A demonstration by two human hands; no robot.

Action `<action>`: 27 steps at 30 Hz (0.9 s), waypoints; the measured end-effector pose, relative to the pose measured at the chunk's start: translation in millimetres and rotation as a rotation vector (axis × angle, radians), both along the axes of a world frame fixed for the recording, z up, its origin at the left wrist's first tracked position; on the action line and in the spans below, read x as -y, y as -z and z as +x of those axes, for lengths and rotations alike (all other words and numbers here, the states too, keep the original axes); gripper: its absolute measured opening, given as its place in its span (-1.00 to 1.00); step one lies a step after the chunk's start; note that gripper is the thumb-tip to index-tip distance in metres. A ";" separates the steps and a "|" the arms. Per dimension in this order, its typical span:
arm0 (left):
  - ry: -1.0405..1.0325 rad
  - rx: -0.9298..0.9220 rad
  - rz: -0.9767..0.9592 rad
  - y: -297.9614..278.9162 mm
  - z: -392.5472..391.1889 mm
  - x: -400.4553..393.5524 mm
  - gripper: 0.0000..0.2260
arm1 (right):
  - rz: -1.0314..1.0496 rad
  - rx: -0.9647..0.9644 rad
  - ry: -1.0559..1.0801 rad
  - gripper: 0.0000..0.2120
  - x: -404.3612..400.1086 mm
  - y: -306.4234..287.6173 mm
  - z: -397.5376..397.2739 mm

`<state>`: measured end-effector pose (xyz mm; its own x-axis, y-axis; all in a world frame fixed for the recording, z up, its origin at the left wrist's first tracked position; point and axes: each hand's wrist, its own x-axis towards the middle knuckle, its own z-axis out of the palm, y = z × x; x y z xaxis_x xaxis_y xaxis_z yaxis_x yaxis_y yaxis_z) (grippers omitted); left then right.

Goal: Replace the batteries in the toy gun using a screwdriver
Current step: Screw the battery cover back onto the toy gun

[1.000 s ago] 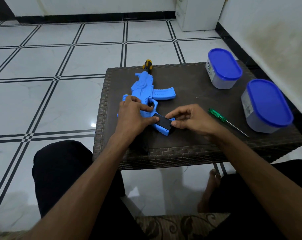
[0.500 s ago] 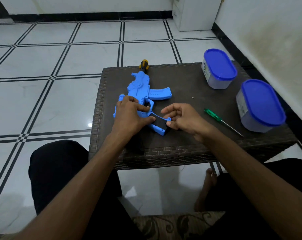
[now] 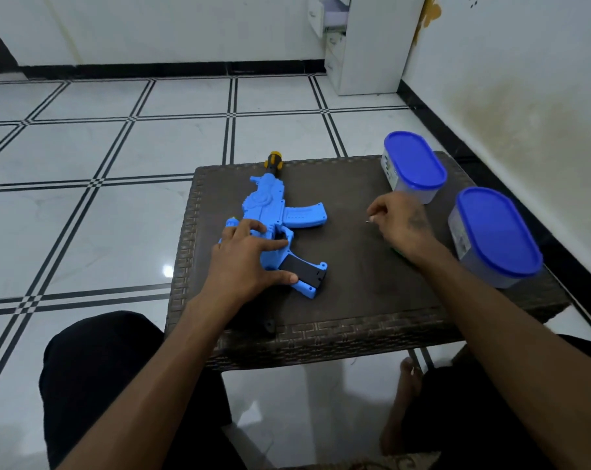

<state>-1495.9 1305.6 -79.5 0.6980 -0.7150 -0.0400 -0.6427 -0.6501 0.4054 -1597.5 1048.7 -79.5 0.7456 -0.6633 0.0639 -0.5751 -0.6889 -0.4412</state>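
Resting left hand (image 3: 245,262) on toy gun (image 3: 275,228), right hand (image 3: 401,220) pinching screw (image 3: 368,221)

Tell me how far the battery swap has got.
Done: black cover sits on the toy gun's grip. In hand: left hand steadies the gun; right hand pinches at a tiny screw on the table. Left: driving that screw in.

Blue plastic toy gun (image 3: 270,212) with yellow-and-black muzzle lying flat on the dark woven surface (image 3: 355,283), muzzle at the far edge, grip nearest, black battery compartment cover (image 3: 302,271) on the grip, tiny metal screw (image 3: 368,222) lying well right of the magazine
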 end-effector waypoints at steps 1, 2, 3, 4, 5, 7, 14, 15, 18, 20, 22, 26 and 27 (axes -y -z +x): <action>-0.010 -0.003 -0.007 0.0 -0.6 0.0 -0.36 | -0.004 -0.031 -0.028 -0.86 2.4 1.2 2.3; -0.017 -0.002 -0.013 0.1 -1.5 0.2 -0.36 | 0.000 -0.059 -0.053 -0.87 4.2 2.7 3.9; -0.021 -0.003 -0.013 0.6 -2.3 0.3 -0.36 | 0.010 -0.079 -0.070 -0.87 5.9 4.4 5.0; -0.023 -0.007 -0.008 1.0 -2.7 0.5 -0.35 | 0.020 -0.086 -0.074 -0.88 6.3 6.6 5.4; -0.026 -0.013 -0.007 1.2 -2.8 0.6 -0.35 | 0.020 -0.077 -0.073 -0.89 7.1 9.0 5.9; -0.030 -0.028 -0.008 0.9 -1.7 0.8 -0.34 | 0.004 -0.043 -0.069 -0.95 8.2 12.1 7.7; -0.064 -0.103 -0.012 -1.3 -2.5 3.5 -0.28 | -0.149 -0.118 -0.145 -0.83 7.0 22.1 6.8; -0.058 -0.093 0.003 -1.6 -2.6 3.4 -0.29 | -0.166 -0.115 -0.154 -0.82 5.9 22.9 6.0; -0.036 -0.059 0.031 -2.4 -2.1 2.4 -0.31 | -0.136 -0.107 -0.150 -0.86 6.2 21.2 7.3; -0.037 -0.060 0.025 -2.5 -2.5 1.6 -0.31 | -0.086 -0.087 -0.148 -0.93 8.3 18.9 7.3; -0.037 -0.065 0.032 -2.7 -2.7 1.8 -0.32 | -0.050 -0.070 -0.162 -0.96 10.3 15.8 4.8; -0.019 -0.080 0.058 -4.1 -0.5 2.4 -0.32 | -0.033 -0.060 -0.214 -0.89 13.6 11.2 -1.2; -0.016 -0.082 0.063 -4.1 -0.1 2.5 -0.33 | -0.026 -0.056 -0.218 -0.89 14.2 11.3 -1.7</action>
